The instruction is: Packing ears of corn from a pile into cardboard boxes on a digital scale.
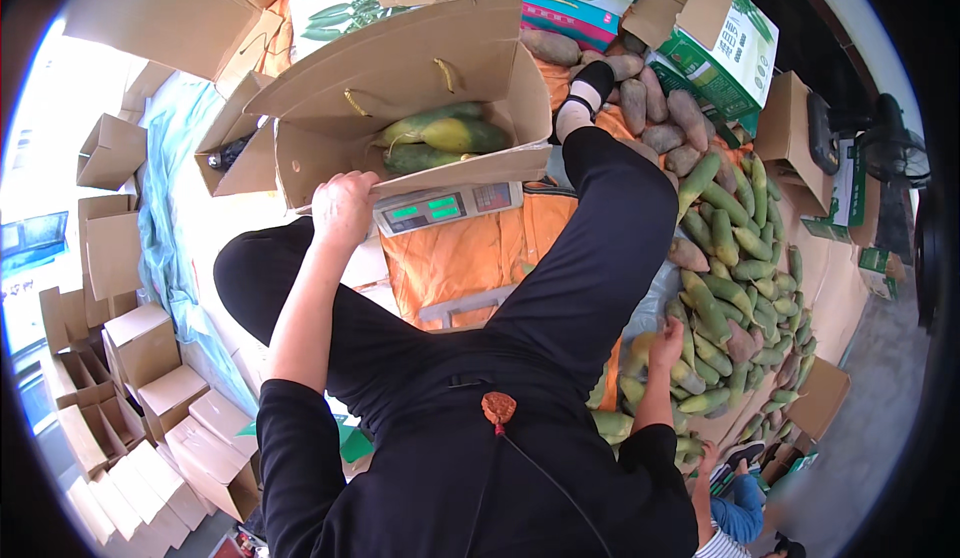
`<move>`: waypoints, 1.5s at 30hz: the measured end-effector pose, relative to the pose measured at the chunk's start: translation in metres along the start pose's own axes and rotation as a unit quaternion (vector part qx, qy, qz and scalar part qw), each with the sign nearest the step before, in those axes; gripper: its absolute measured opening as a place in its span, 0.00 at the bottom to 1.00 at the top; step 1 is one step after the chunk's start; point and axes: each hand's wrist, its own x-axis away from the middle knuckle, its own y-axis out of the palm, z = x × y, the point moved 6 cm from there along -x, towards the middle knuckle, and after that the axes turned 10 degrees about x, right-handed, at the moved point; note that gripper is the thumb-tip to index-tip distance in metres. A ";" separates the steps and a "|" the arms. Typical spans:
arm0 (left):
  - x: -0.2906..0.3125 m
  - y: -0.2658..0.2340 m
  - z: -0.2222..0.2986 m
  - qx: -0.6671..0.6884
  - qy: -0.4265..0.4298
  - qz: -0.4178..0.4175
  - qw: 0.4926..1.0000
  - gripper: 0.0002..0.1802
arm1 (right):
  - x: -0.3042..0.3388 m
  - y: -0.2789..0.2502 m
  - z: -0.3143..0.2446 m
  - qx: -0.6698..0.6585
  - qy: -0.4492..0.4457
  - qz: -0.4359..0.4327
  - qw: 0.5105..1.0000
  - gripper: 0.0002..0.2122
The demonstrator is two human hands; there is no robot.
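Observation:
My left hand (345, 206) grips the near edge of an open cardboard box (400, 48), its fingers over the rim. Inside the box lie several long green radishes (462, 136). Yellow cord handles show on the box's far wall. Beneath its near side is a digital scale (440, 208) with lit green displays. At my right side, my right hand (664, 346) is closed against a blurred yellow-green radish (637, 350); its fingers are partly hidden. Next to that hand spreads a big heap of green radishes (735, 298).
Brownish-red roots (660, 118) lie beyond my right foot. Printed green-and-white cartons (725, 48) stand at the far right, near a black fan (890, 143). Plain cardboard boxes (150, 348) fill the left. Another person (735, 518) is at the lower right.

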 end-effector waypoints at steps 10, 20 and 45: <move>0.001 0.002 -0.005 0.002 0.027 0.026 0.999 0.06 | -0.028 -0.121 -0.177 -0.213 -0.155 0.124 0.957 0.14; 0.001 0.002 -0.005 0.006 0.026 0.017 1.000 0.08 | -0.006 -0.280 -0.416 -0.377 -0.400 0.145 0.823 0.13; -0.001 -0.003 0.007 0.016 0.006 -0.013 1.000 0.08 | -0.088 -0.140 -0.374 -0.349 -0.284 -0.094 0.888 0.09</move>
